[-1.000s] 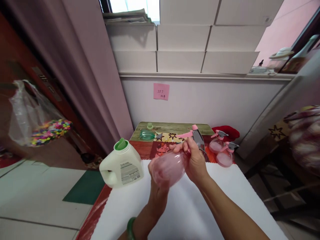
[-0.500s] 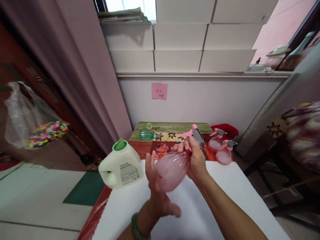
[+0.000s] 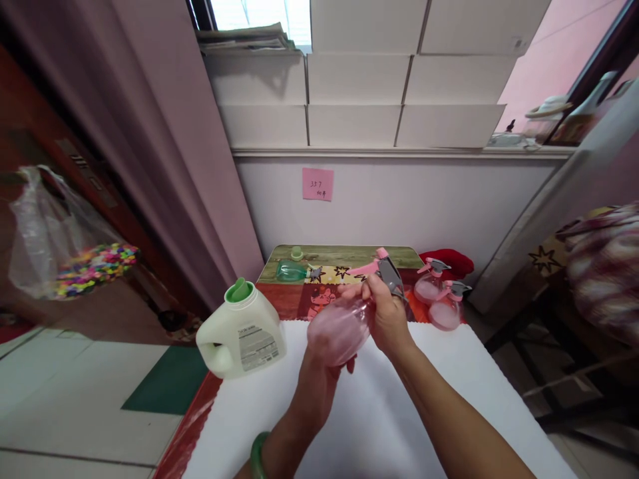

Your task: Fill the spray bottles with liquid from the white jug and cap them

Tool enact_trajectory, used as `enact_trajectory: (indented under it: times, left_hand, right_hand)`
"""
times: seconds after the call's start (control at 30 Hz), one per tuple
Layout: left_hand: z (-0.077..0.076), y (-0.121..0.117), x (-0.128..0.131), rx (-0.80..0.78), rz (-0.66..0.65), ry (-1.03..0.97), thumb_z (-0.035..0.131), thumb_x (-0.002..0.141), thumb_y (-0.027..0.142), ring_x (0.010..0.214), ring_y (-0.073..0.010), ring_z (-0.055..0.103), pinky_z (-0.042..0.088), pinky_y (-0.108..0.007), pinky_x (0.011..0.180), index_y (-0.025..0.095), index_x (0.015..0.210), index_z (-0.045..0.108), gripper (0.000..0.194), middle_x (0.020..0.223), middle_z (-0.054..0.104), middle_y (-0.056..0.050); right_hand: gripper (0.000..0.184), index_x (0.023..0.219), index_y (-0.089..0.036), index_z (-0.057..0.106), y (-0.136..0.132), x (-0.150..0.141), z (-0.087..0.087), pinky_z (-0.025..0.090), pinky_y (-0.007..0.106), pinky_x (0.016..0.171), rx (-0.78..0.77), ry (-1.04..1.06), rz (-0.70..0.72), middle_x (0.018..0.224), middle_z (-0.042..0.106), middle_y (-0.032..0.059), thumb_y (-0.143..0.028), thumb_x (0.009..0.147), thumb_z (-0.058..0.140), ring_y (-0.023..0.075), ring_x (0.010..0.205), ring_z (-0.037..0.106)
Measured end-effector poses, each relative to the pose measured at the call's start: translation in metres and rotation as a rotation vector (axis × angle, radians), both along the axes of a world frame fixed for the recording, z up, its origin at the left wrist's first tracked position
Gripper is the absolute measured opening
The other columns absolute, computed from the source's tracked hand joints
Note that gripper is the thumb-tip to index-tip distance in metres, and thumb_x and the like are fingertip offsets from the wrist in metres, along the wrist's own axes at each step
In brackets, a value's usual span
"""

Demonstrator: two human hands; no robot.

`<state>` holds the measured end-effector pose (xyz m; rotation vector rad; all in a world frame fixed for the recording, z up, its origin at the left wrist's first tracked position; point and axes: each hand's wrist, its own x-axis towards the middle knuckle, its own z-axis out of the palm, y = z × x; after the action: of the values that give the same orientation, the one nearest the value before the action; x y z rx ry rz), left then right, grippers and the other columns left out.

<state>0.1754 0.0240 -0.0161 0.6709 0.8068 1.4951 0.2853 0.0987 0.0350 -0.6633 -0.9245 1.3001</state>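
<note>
I hold a pink translucent spray bottle (image 3: 341,326) tilted above a white cloth (image 3: 369,412). My left hand (image 3: 315,379) cups the bottle's round bottom from below, fingers closed around it. My right hand (image 3: 385,315) grips the neck just under the pink and grey trigger head (image 3: 387,271). A green bangle sits on my left wrist.
A white jug with a green cap (image 3: 241,328) stands at the cloth's left corner. Two pink spray bottles (image 3: 439,301) stand to the right, and a green bottle (image 3: 292,269) lies on the patterned table (image 3: 344,256) behind. A wall with a pink note (image 3: 318,183) is beyond.
Half a second ago my left hand was open and off the bottle; now it is back under the bottle's bottom. My right hand kept its grip on the neck.
</note>
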Motion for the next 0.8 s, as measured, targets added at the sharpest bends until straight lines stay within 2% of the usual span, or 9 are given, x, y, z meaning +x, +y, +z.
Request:
enact_trajectory:
  times: [0.13, 0.27, 0.33, 0.4, 0.47, 0.57, 0.63, 0.7, 0.8]
  left_hand:
    - [-0.017, 0.010, -0.005, 0.403, 0.402, 0.495, 0.096, 0.056, 0.036, 0.115, -0.0314, 0.065, 0.056, -0.046, 0.092, 0.027, 0.129, 0.048, 0.087, 0.134, 0.059, -0.013]
    - [-0.037, 0.027, -0.014, 0.737, 0.766, 0.861, 0.101, 0.043, 0.028, 0.117, -0.0362, 0.066, 0.053, -0.056, 0.100, 0.029, 0.120, 0.053, 0.091, 0.130, 0.063, -0.012]
    - [-0.038, 0.029, -0.015, 0.814, 0.802, 0.912, 0.102, 0.043, 0.027, 0.118, -0.0359, 0.066, 0.052, -0.055, 0.101, 0.030, 0.121, 0.055, 0.091, 0.131, 0.064, -0.012]
    - [-0.030, 0.025, -0.014, 0.766, 0.675, 0.799, 0.104, 0.037, 0.034, 0.127, -0.0381, 0.062, 0.049, -0.056, 0.106, 0.030, 0.131, 0.053, 0.107, 0.139, 0.061, -0.014]
    - [-0.014, 0.017, -0.013, 0.548, 0.452, 0.503, 0.100, 0.040, 0.054, 0.134, -0.0399, 0.056, 0.047, -0.056, 0.108, 0.028, 0.140, 0.049, 0.114, 0.145, 0.057, -0.017]
    - [0.012, 0.010, -0.015, -0.011, 0.014, -0.029, 0.068, 0.074, 0.079, 0.120, -0.0401, 0.066, 0.058, -0.056, 0.090, 0.021, 0.134, 0.058, 0.084, 0.134, 0.066, -0.020]
    - [0.021, 0.011, -0.017, -0.287, -0.250, -0.195, 0.059, 0.085, 0.075, 0.099, -0.0364, 0.073, 0.063, -0.049, 0.069, 0.015, 0.129, 0.064, 0.075, 0.117, 0.073, -0.021]
    - [0.020, 0.012, -0.017, -0.391, -0.293, -0.246, 0.063, 0.086, 0.068, 0.080, -0.0295, 0.074, 0.059, -0.038, 0.052, 0.014, 0.125, 0.067, 0.066, 0.103, 0.076, -0.017]
    - [0.006, 0.012, -0.008, -0.344, -0.077, -0.257, 0.070, 0.084, 0.062, 0.069, -0.0226, 0.070, 0.052, -0.029, 0.043, 0.016, 0.116, 0.070, 0.056, 0.095, 0.076, -0.011]
  right_hand:
    - [0.043, 0.059, -0.025, 0.056, -0.001, -0.004, 0.008, 0.056, 0.041, 0.083, -0.179, 0.122, -0.078, 0.066, 0.075, 0.0020, -0.057, 0.079, 0.075, 0.0271, 0.081, 0.076]
    - [0.044, 0.058, -0.025, 0.055, -0.005, -0.006, 0.013, 0.058, 0.041, 0.082, -0.244, 0.191, -0.045, 0.063, 0.074, 0.0016, -0.057, 0.073, 0.081, 0.0275, 0.081, 0.076]
    - [0.046, 0.057, -0.024, 0.055, -0.007, -0.005, 0.013, 0.058, 0.041, 0.085, -0.218, 0.220, -0.012, 0.063, 0.073, 0.0012, -0.058, 0.073, 0.082, 0.0272, 0.083, 0.076]
    - [0.048, 0.057, -0.024, 0.054, -0.008, -0.003, 0.012, 0.057, 0.042, 0.089, -0.149, 0.218, 0.004, 0.062, 0.072, 0.0007, -0.060, 0.075, 0.081, 0.0266, 0.085, 0.075]
    - [0.049, 0.055, -0.024, 0.054, -0.007, 0.000, 0.010, 0.056, 0.043, 0.093, -0.060, 0.171, 0.014, 0.060, 0.070, 0.0004, -0.061, 0.077, 0.078, 0.0261, 0.085, 0.075]
    - [0.049, 0.054, -0.024, 0.056, -0.006, 0.004, 0.003, 0.055, 0.045, 0.096, 0.081, 0.039, 0.051, 0.059, 0.069, 0.0014, -0.061, 0.080, 0.076, 0.0255, 0.081, 0.074]
    - [0.048, 0.053, -0.025, 0.057, -0.006, 0.003, -0.001, 0.055, 0.045, 0.095, 0.139, -0.048, 0.078, 0.058, 0.069, 0.0023, -0.060, 0.080, 0.075, 0.0254, 0.078, 0.073]
    - [0.047, 0.053, -0.025, 0.059, -0.008, 0.000, -0.004, 0.056, 0.044, 0.092, 0.143, -0.107, 0.082, 0.058, 0.070, 0.0029, -0.059, 0.081, 0.075, 0.0255, 0.076, 0.073]
    - [0.046, 0.053, -0.025, 0.061, -0.010, -0.008, -0.005, 0.057, 0.042, 0.089, 0.100, -0.140, 0.037, 0.060, 0.071, 0.0034, -0.057, 0.084, 0.071, 0.0249, 0.073, 0.073]
